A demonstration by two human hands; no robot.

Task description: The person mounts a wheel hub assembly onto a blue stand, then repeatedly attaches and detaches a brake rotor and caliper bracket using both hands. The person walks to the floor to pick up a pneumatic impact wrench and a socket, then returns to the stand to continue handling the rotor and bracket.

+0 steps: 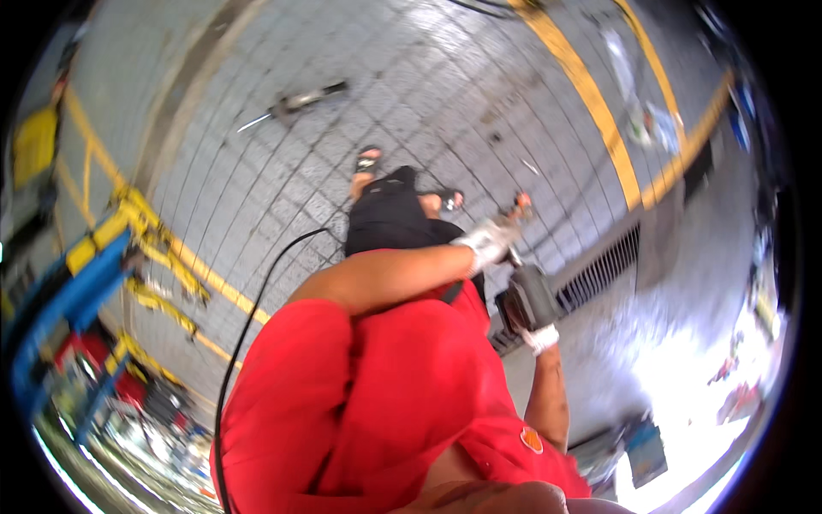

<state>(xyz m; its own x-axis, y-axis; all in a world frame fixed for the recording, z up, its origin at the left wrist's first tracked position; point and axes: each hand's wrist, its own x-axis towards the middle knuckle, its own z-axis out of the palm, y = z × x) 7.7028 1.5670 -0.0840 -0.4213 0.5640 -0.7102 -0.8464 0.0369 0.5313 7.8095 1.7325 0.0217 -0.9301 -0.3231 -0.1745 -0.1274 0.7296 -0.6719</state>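
Note:
My left hand [491, 242] wears a pale work glove and is closed around a tool with an orange end [521, 203]. A thin metal bit below this hand points at a dark grey, boxy part [532, 295] with a brownish side. My right hand [539, 338], in a white glove, holds that part from beneath. Its fingers are mostly hidden behind the part. Both hands are out to the right of my red shirt [411, 360], close to each other. Blur hides the finer shape of what I hold.
A long tool with a thin metal shaft [295, 104] lies on the grey tiled floor ahead. A drain grate [599, 268] runs at the right, near yellow floor lines [591, 94]. At the left stands a blue and yellow lift [111, 248]. A black cable [257, 295] curves beside me.

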